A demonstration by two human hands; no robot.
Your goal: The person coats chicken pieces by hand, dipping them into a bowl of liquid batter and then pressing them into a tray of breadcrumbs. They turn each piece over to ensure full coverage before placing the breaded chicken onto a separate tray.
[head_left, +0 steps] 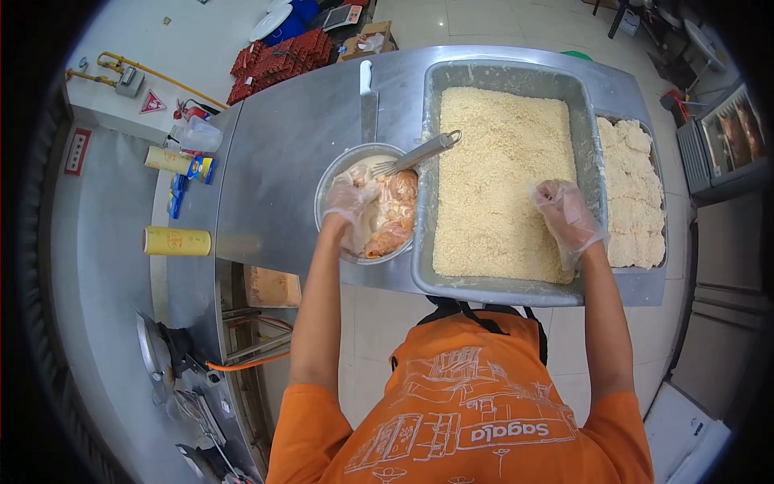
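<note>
My left hand (348, 202), in a clear plastic glove, reaches into a round metal bowl (321, 173) at its left side. Raw chicken pieces (390, 235) lie there in a pale, milky batter. Its fingertips are down among the batter and chicken, so their grip is hidden. A fork-like utensil with a grey handle (429, 151) leans across the bowl's rim toward the grey tub (430, 105). Pale yellow crumbs (500, 177) fill much of that tub. Over their right side is my right hand (559, 211), gloved too, its fingers curled closed with nothing visible in them.
A tray of crumb-coated pieces (633, 194) stands right of the tub. Behind the bowl, a white-handled knife (368, 101) lies on the steel table (282, 153). Yellow rolls of film (177, 241) are at the left. Red crates (282, 63) stand beyond the table.
</note>
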